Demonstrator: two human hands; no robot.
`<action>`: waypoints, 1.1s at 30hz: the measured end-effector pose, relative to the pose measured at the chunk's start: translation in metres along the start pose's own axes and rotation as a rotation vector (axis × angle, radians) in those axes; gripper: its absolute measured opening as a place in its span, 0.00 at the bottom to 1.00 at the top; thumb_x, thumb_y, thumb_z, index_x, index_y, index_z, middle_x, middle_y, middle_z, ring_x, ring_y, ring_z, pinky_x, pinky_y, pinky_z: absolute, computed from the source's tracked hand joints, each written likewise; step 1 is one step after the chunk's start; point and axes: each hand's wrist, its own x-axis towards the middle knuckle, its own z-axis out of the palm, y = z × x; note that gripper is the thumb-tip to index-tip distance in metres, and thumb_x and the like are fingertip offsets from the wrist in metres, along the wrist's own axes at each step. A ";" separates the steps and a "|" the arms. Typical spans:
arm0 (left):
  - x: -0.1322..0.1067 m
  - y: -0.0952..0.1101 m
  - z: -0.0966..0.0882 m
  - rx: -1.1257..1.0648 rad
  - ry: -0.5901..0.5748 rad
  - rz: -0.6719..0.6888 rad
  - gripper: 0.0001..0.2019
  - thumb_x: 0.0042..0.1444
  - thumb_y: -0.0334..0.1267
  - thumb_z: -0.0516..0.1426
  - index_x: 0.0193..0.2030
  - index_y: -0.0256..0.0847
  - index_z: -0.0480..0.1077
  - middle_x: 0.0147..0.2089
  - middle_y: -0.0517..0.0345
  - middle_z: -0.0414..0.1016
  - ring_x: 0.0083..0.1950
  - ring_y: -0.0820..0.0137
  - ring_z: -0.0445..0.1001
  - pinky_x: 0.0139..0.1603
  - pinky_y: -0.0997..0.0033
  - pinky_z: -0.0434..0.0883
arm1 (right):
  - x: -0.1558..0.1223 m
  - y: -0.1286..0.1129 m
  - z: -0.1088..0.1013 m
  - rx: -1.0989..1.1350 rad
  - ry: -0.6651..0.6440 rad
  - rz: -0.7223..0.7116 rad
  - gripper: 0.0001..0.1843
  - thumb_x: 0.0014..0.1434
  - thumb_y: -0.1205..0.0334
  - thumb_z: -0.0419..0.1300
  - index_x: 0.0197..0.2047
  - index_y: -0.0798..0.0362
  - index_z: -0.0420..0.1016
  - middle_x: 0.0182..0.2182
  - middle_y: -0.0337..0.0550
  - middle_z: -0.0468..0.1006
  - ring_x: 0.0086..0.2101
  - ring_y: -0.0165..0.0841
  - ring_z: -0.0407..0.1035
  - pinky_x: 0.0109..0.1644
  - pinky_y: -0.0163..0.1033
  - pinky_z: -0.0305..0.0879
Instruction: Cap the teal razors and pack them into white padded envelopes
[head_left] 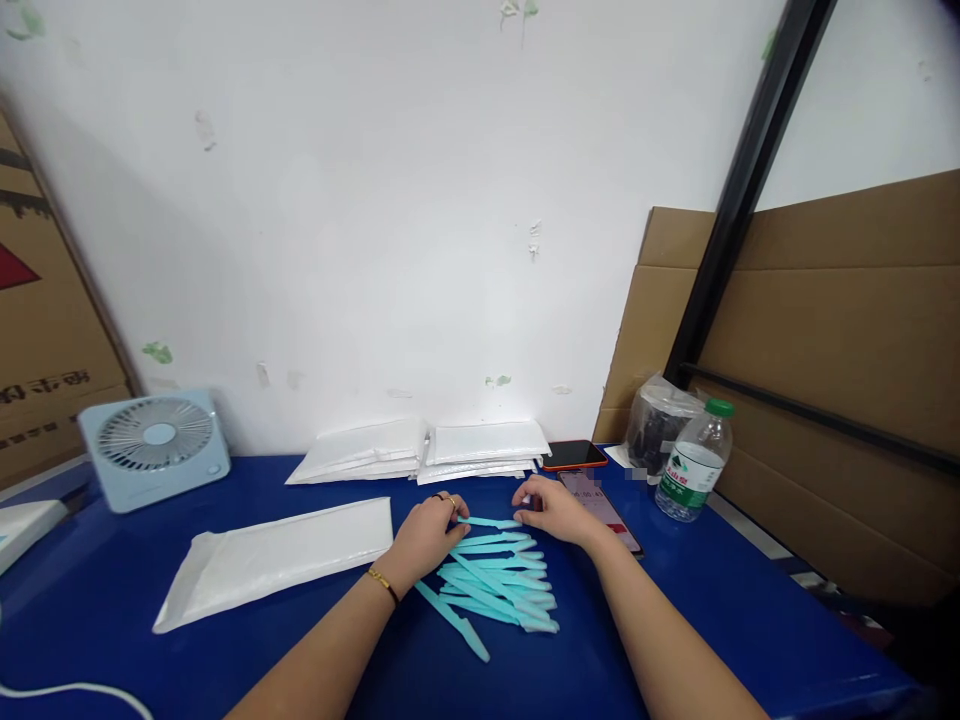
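A slim turquoise eyebrow razor point(489, 522) lies crosswise between my hands, at the far side of the pile. My left hand point(429, 538), wearing rings and a bracelet, pinches its left end between thumb and fingers. At the other end, my right hand point(556, 508) has its thumb and fingertips closed around the tip. Just below them is a loose pile of eyebrow razors point(499, 582) in the same turquoise, most lying roughly side by side with a few crossing. One separate razor point(459, 622) slants toward me at the left of the pile, its upper end near my left wrist.
A white padded envelope point(285, 560) lies left on the blue table point(360, 655). White envelope stacks point(360, 452) line the wall. Two phones, one dark point(574, 456) and one lit point(596, 508), a water bottle point(694, 465) and a wrapped roll point(660, 425) stand right. A fan point(159, 445) is far left.
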 end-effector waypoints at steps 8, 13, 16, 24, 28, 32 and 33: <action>0.009 -0.011 0.008 -0.004 0.019 -0.032 0.05 0.51 0.39 0.55 0.33 0.45 0.70 0.35 0.60 0.72 0.40 0.69 0.68 0.38 0.72 0.61 | 0.005 0.002 0.011 0.072 -0.087 0.085 0.09 0.47 0.59 0.62 0.30 0.55 0.74 0.27 0.38 0.70 0.27 0.27 0.63 0.28 0.30 0.57; 0.012 -0.019 0.005 -0.034 0.030 -0.049 0.04 0.50 0.39 0.56 0.30 0.44 0.71 0.32 0.62 0.73 0.36 0.71 0.69 0.34 0.74 0.60 | 0.004 0.009 -0.004 0.097 -0.057 0.106 0.09 0.48 0.58 0.61 0.30 0.57 0.74 0.23 0.38 0.71 0.25 0.27 0.62 0.26 0.30 0.55; 0.012 -0.023 -0.001 -0.007 0.049 -0.119 0.05 0.50 0.39 0.56 0.31 0.44 0.72 0.33 0.61 0.73 0.39 0.69 0.69 0.36 0.73 0.60 | 0.002 0.014 -0.015 0.036 0.029 0.169 0.10 0.47 0.58 0.61 0.29 0.57 0.75 0.23 0.39 0.72 0.25 0.28 0.63 0.27 0.31 0.55; 0.005 -0.005 -0.007 -0.004 0.045 -0.003 0.08 0.49 0.44 0.57 0.35 0.46 0.72 0.39 0.60 0.73 0.43 0.68 0.69 0.41 0.71 0.60 | -0.007 -0.002 -0.013 0.009 -0.020 0.087 0.09 0.47 0.57 0.61 0.28 0.55 0.77 0.29 0.41 0.73 0.30 0.30 0.66 0.32 0.32 0.59; 0.004 0.000 0.000 -0.051 -0.085 0.044 0.07 0.46 0.45 0.59 0.29 0.46 0.72 0.33 0.63 0.74 0.37 0.70 0.70 0.36 0.74 0.60 | -0.008 -0.011 -0.001 0.006 -0.142 0.042 0.08 0.44 0.58 0.63 0.26 0.55 0.76 0.27 0.39 0.73 0.27 0.29 0.65 0.29 0.31 0.58; 0.006 -0.005 0.001 -0.027 -0.102 -0.017 0.06 0.48 0.42 0.57 0.29 0.44 0.72 0.30 0.62 0.74 0.33 0.71 0.70 0.32 0.74 0.60 | -0.005 -0.006 0.001 0.045 -0.190 0.072 0.07 0.44 0.60 0.63 0.25 0.56 0.75 0.24 0.38 0.74 0.25 0.28 0.65 0.26 0.30 0.56; 0.007 -0.007 -0.001 -0.008 -0.075 -0.033 0.06 0.49 0.41 0.56 0.29 0.43 0.72 0.30 0.62 0.74 0.33 0.71 0.70 0.32 0.74 0.60 | -0.005 -0.003 -0.001 0.053 -0.158 0.084 0.07 0.45 0.61 0.62 0.25 0.56 0.75 0.24 0.39 0.74 0.26 0.29 0.66 0.27 0.30 0.57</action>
